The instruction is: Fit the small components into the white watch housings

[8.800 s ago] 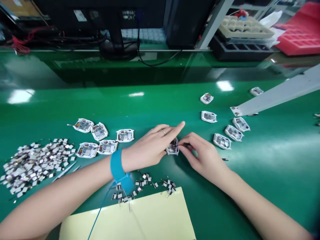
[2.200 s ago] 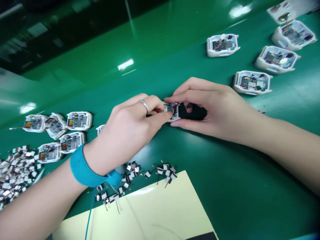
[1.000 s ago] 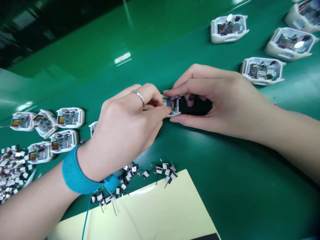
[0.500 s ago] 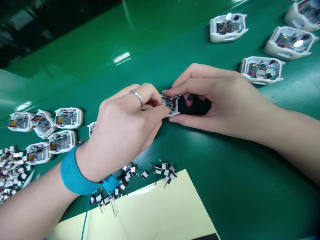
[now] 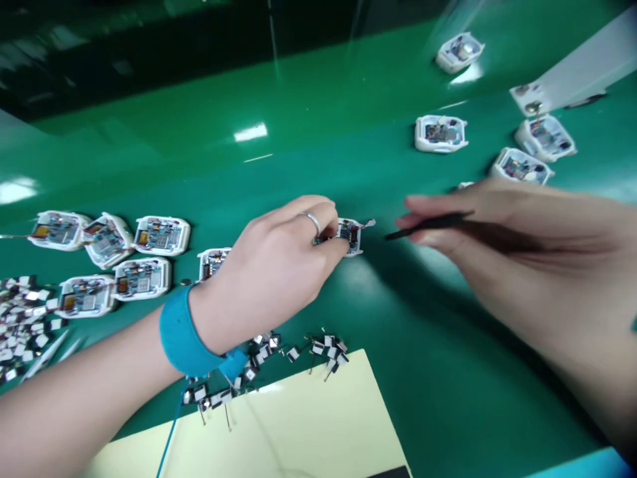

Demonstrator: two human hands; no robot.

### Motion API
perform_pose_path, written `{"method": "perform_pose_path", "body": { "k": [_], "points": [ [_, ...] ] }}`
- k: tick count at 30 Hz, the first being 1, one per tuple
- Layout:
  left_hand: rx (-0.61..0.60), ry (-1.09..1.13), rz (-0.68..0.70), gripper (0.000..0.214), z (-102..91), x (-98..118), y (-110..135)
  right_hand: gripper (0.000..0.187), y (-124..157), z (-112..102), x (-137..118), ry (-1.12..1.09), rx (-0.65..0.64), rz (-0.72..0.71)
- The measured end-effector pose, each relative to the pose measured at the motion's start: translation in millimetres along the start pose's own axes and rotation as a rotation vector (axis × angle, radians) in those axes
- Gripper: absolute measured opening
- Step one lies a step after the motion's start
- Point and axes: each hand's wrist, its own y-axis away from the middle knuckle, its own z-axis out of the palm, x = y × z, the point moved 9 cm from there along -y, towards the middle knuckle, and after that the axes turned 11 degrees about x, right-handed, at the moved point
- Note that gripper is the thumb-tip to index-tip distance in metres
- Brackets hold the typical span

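My left hand [image 5: 279, 259], with a ring and a blue wrist strap, is closed on a small white watch case [image 5: 354, 238]. Part of the circuit board inside shows past my fingertips, and a short wire with a pale end sticks out on its right. Off to the right, apart from the case, my right hand [image 5: 497, 265] pinches a slim black tool [image 5: 428, 224]. Its narrow tip points left toward the case; blur hides what kind of tool it is. Another open watch case [image 5: 213, 259] is partly hidden behind my left hand.
Several open watch cases [image 5: 163, 235] lie at left; others [image 5: 441, 135] stand at upper right, by a white arm-like part [image 5: 577, 66]. Small white-and-black parts with wires [image 5: 328, 348] lie near a yellow sheet [image 5: 298, 425]. More small parts [image 5: 22, 325] are heaped far left, beside white tweezers [image 5: 47, 355].
My right hand has left the watch case and moved right, with the black tool now showing in its fingers. The left hand stays on the case. The camera view has shifted.
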Motion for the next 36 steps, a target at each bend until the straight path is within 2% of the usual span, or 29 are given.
{"method": "perform_pose_path", "body": {
  "k": [2, 7, 12, 16, 25, 29, 33, 36],
  "points": [
    [0.005, 0.001, -0.003, 0.026, 0.2, 0, 2, 0.017, 4, 0, -5, -0.047, 0.056, 0.005],
    [-0.021, -0.035, -0.001, 0.026, 2.9, -1, 6, 0.017, 8, 12, -7, -0.120, 0.086, -0.044],
    [-0.007, -0.039, 0.022, 0.025, 3.0, 0, 6, 0.015, 9, 20, -10, -0.034, 0.045, -0.112],
    [-0.007, -0.059, 0.016, 0.021, 3.6, 0, 6, 0.020, 12, 21, -16, -0.010, 0.073, -0.177],
    [-0.015, -0.093, 0.012, 0.022, 3.8, 0, 4, 0.018, 11, 27, -3, -0.107, 0.064, -0.036],
    [-0.043, -0.066, -0.020, 0.023, 6.1, -3, 3, 0.019, 8, 28, -6, -0.111, 0.068, -0.073],
    [-0.081, -0.001, -0.110, 0.021, 9.1, -9, 3, 0.018, 9, 31, -11, -0.066, 0.064, -0.152],
    [-0.076, 0.052, -0.173, 0.022, 9.4, -12, 4, 0.016, 8, 23, 1, -0.188, 0.164, -0.014]
  ]
}}
